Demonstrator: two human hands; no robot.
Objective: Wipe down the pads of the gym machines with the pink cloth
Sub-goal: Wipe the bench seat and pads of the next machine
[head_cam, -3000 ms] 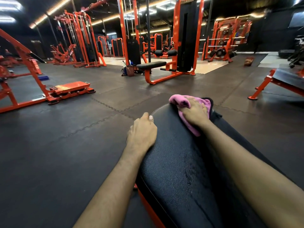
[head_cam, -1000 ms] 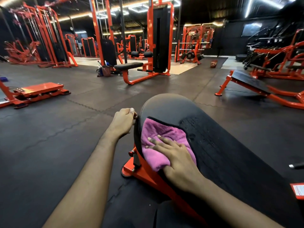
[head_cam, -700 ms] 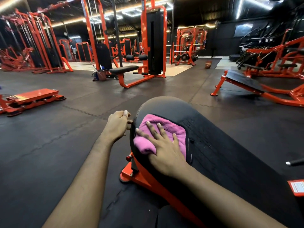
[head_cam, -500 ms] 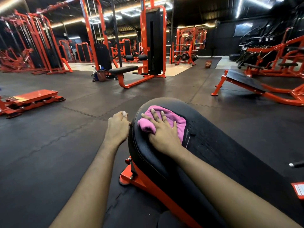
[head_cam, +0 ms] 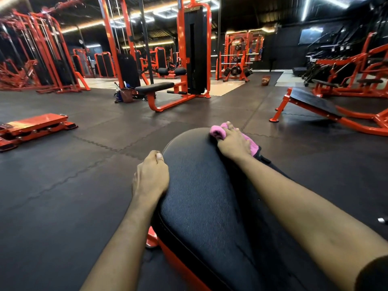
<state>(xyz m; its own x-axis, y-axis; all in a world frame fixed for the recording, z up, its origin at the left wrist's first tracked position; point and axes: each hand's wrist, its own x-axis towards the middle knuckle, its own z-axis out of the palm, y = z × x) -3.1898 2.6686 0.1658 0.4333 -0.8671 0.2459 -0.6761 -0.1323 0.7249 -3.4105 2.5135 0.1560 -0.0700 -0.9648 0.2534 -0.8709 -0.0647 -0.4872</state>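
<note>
At the far end of the long pad point(head_cam: 201, 196) the right hand point(head_cam: 233, 143) clutches the pink cloth point(head_cam: 218, 131), left hand point(head_cam: 151, 175) gripping the nearer edge

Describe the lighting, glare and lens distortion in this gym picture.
Head view: strip lights leave the room dim; glare sheens the orange platform. Head view: the wide lens bends machine frames near the edges and stretches the right forearm. Head view: the black pad shows sharp grain, far racks softer.

Pink cloth point(head_cam: 218, 131), soft and bunched up, sitting at the far right edge of the big black pad point(head_cam: 199, 196), pad long, bumpy, round at its far end
</note>
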